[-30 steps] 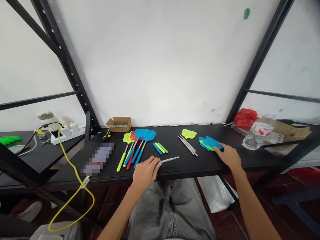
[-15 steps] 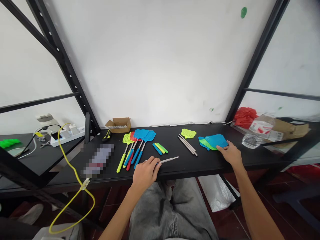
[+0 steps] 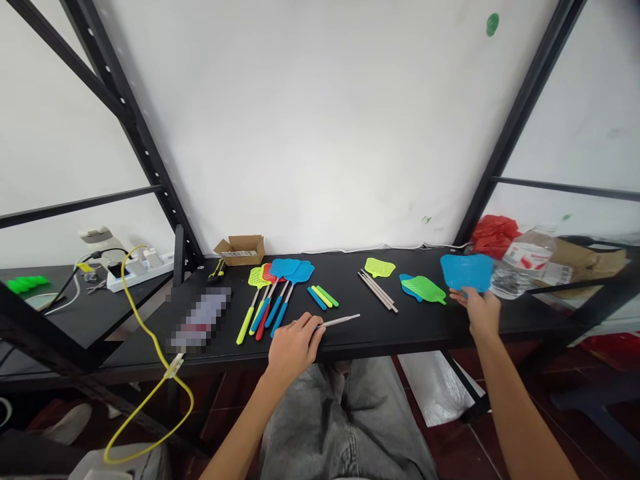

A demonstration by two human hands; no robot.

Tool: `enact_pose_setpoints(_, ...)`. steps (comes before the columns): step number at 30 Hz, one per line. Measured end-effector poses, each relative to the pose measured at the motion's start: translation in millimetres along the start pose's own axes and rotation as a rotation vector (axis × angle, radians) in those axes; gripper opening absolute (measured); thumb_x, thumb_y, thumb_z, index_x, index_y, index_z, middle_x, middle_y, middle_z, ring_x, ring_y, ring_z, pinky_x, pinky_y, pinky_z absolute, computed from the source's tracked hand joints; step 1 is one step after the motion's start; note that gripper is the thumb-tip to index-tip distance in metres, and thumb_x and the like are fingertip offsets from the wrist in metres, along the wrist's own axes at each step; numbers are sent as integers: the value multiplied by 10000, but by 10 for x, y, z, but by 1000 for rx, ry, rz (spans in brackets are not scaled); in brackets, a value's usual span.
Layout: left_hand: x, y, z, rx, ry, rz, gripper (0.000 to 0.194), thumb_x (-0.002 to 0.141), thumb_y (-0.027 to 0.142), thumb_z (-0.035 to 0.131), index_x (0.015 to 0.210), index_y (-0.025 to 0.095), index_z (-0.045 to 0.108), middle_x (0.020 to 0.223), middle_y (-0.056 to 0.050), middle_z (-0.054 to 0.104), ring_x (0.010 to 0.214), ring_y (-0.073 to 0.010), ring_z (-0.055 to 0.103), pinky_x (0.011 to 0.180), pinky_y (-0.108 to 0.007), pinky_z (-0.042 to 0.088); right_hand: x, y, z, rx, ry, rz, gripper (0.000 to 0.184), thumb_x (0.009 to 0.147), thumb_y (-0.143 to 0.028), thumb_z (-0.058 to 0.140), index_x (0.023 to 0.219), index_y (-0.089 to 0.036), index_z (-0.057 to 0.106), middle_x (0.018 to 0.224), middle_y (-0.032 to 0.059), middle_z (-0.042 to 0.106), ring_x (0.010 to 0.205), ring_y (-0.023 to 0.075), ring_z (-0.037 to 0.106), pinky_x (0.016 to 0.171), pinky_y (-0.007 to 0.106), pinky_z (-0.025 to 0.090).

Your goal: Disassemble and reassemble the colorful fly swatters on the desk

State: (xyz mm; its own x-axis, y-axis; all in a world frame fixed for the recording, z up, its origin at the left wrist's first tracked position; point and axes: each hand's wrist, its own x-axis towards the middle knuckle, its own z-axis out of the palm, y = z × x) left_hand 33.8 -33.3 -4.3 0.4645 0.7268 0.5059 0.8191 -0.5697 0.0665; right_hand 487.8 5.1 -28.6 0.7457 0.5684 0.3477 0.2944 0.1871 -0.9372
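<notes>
My right hand pinches a blue fly swatter head at its lower end and holds it up above the right part of the table. Left of it a green swatter head lies partly over another blue head. My left hand is closed around a thin metal swatter rod near the front edge; its tip points right, and its other end is hidden in the fingers. Between the hands lie several loose metal rods, a yellow-green head and three coloured handle grips.
Several whole fly swatters lie fanned on the black table, left of centre. Beyond them are a small cardboard box, a yellow-black cutter and a blurred-out phone on a yellow cable. At right stands a plastic bottle.
My right hand has lifted the blue swatter head off the pile and moved it right, uncovering more of the green head. My left hand keeps its hold on the rod.
</notes>
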Motion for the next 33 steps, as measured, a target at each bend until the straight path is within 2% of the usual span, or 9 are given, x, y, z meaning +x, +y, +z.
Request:
enact_pose_setpoints(3,-1,-2,-3,-4,-7,1,282,1033,361,320,1039,233,571,932,-19,641,699,-144,601,543,-272,296,-10,-81,-37,345,-16,194,178,672,-323,598,793,-216,522,910,99,712,813,251,704,755,395,570)
enact_pose_setpoints(7,-1,2,-9,-2,-10,5,280,1034,362,321,1043,233,569,935,-19,643,695,-145,595,545,-275,293,-33,-193,-63,534,-114,282,173,694,-324,621,781,-233,503,1089,96,672,902,217,666,787,366,560)
enact_pose_setpoints(13,1,5,-2,-2,-12,3,277,1033,361,322,1043,233,568,931,-18,639,686,-143,589,540,-280,293,-120,-432,88,571,3,257,350,577,-275,786,780,-218,507,783,-26,571,598,100,524,568,249,481)
enact_pose_setpoints(17,3,8,-8,1,-8,3,287,1034,363,315,1032,231,570,922,-22,642,691,-147,594,545,-281,296,-229,-643,152,578,-135,196,311,710,-445,722,767,-205,532,668,-36,531,545,106,498,521,251,462)
enact_pose_setpoints(19,4,9,-13,-4,-6,1,286,1034,365,314,1032,233,568,925,-20,645,690,-147,596,545,-279,295,-311,-747,190,619,-244,185,330,730,-455,716,692,-201,509,602,-40,498,520,109,482,494,252,447)
enact_pose_setpoints(22,6,7,-19,-23,0,-9,280,1034,368,317,1035,235,563,928,-15,655,694,-148,604,551,-278,301,-486,-890,311,639,-378,139,340,692,-384,796,656,-197,514,570,-44,497,490,107,466,454,252,426)
enact_pose_setpoints(24,6,2,-18,-50,8,-33,270,1036,363,315,1045,235,553,927,-10,666,703,-148,614,554,-277,305,-641,-967,446,603,-427,119,302,670,-353,831,724,-188,585,627,-24,569,512,121,506,458,264,451)
enact_pose_setpoints(30,8,-16,-9,-87,21,-98,244,1040,353,311,1082,243,525,894,11,686,709,-155,634,541,-277,296,-1255,-1044,942,651,-570,266,308,657,-350,847,833,-177,663,744,13,659,584,151,577,475,279,489)
enact_pose_setpoints(33,10,-9,-8,-82,24,-114,241,1040,345,310,1086,241,522,889,9,690,705,-155,634,539,-276,295,-1544,-976,1036,679,-577,306,284,673,-347,836,834,-187,666,717,10,653,585,155,574,478,282,484)
